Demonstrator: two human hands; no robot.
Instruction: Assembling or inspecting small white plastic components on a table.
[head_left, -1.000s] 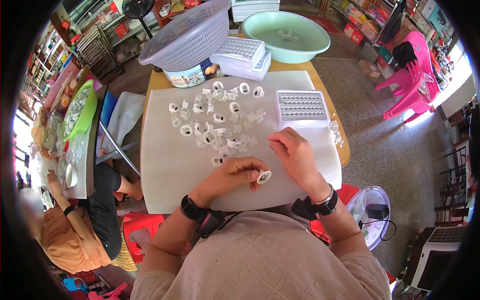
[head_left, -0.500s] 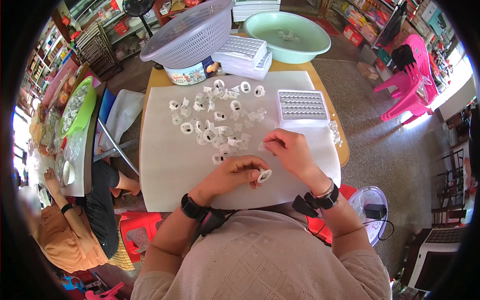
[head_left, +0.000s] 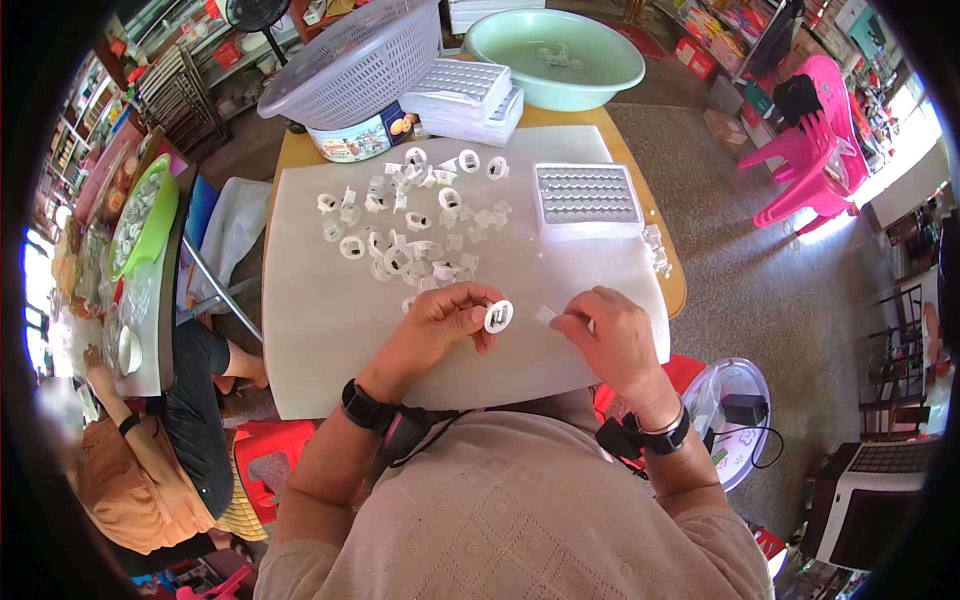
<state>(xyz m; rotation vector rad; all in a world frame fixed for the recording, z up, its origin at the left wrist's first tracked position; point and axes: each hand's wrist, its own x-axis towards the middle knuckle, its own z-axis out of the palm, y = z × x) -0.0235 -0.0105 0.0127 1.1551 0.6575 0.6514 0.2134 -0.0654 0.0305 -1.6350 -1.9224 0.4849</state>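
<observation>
My left hand [head_left: 440,325] pinches a round white plastic part [head_left: 498,316] with a dark slot in its middle, its face turned up. To the right, my right hand [head_left: 612,338] holds a small translucent white plastic piece [head_left: 545,314] between thumb and fingertips. A gap separates the two parts. Beyond my hands, many similar round white parts [head_left: 397,260] lie scattered over the pale table cover [head_left: 320,350], some tilted or on edge. Small translucent pieces [head_left: 485,218] lie at the right side of that scatter.
A white tray [head_left: 590,231] with rows of small shapes stands at the table's right, beside loose white bits [head_left: 656,250]. At the back are a grey basket [head_left: 365,70], a round tin [head_left: 350,143], stacked trays [head_left: 465,128] and a green basin [head_left: 560,95]. Another person [head_left: 150,470] sits at left.
My left hand has lifted slightly, turning the round part's face up. My right hand has drawn back to the right, away from it, with the small piece. The whole view has shifted a little.
</observation>
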